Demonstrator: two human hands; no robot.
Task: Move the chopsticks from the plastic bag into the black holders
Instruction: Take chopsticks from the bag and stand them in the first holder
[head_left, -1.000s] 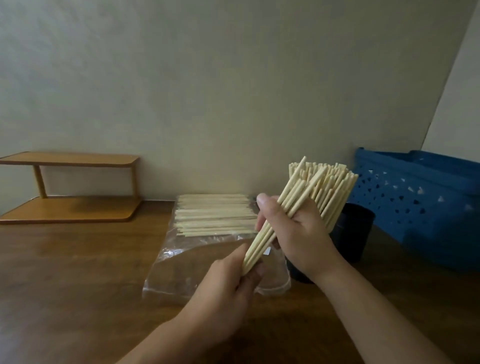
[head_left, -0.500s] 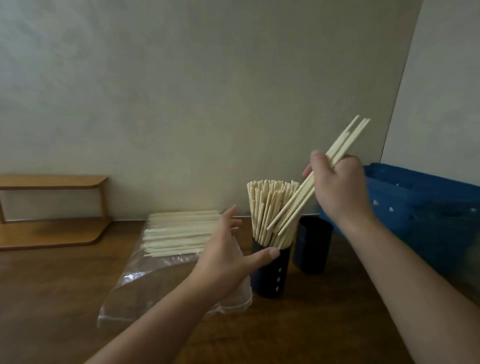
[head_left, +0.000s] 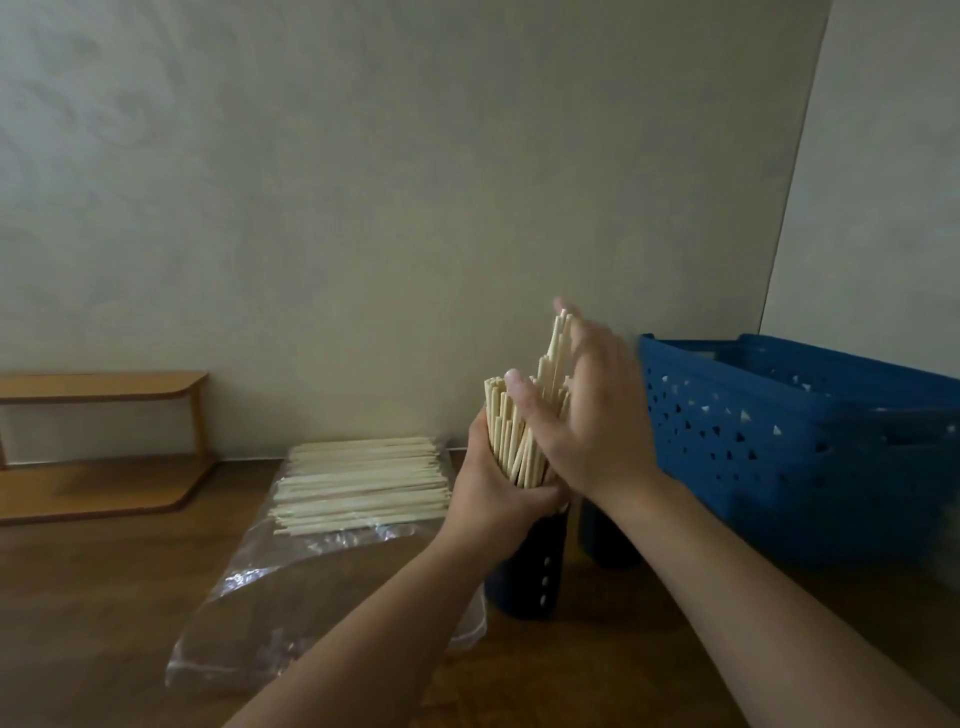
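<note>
Hands worked one bundle: left hand (head_left: 498, 483) gripped upright chopsticks (head_left: 511, 441) at the black holder (head_left: 530, 566), right hand (head_left: 597, 415) pressed flat-fingered; light, stiff, slippery sticks, best clasped mid-length; more remained in the plastic bag (head_left: 291, 597).

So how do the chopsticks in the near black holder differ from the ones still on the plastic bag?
The chopsticks in the near holder stand upright in a tight bundle; the chopsticks on the plastic bag lie flat in a stack. The left hand grips the holder's bundle while the right hand presses against it; nothing touches the bag's stack. Both are the same pale wood.
</note>
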